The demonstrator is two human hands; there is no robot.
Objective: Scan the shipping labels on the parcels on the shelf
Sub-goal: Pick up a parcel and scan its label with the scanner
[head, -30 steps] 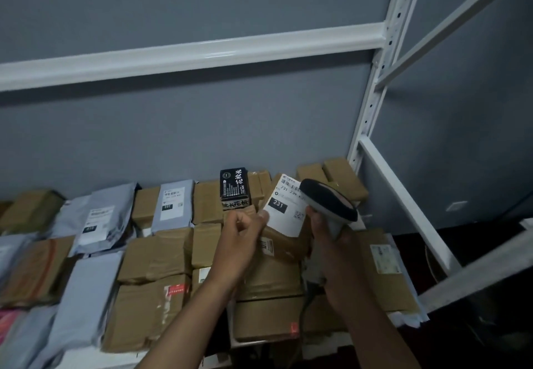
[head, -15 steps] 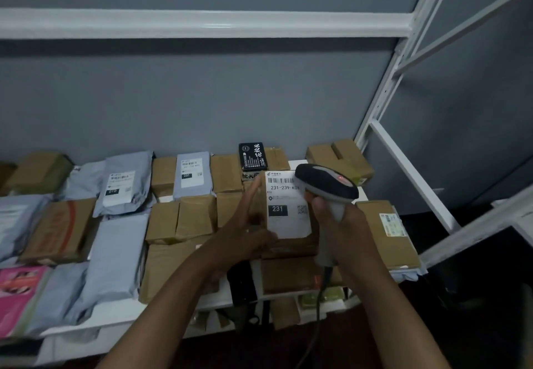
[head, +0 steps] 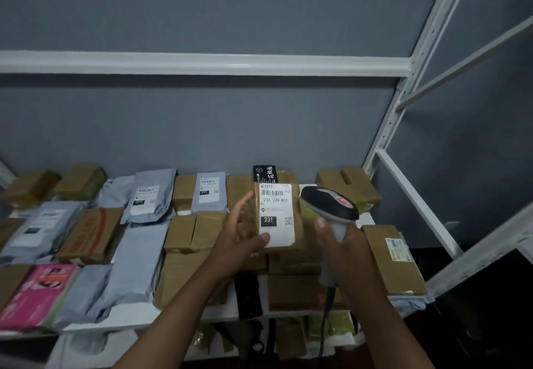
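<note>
A brown parcel (head: 298,224) with a white shipping label (head: 276,214) reading 231-239-K01 faces me above the pile on the white shelf (head: 178,315). My left hand (head: 239,241) holds its left side, thumb on the label's lower corner and fingers stretched along the edge. To the right of the parcel, my right hand (head: 343,250) grips the handle of a grey and black barcode scanner (head: 326,201). Its head sits beside the label and a red light glows on top. Its cable hangs down below my wrist.
Brown boxes (head: 346,186) and grey mailer bags (head: 150,192) with labels cover the shelf, with a pink package (head: 37,293) at front left. A black box (head: 264,173) stands at the back. A white upright (head: 403,108) and beam (head: 202,62) frame the shelf.
The view has dropped and widened over the shelf. My left hand has gone from a fist to stretched fingers, and the parcel has turned upright, label square to me. The scanner stays beside it.
</note>
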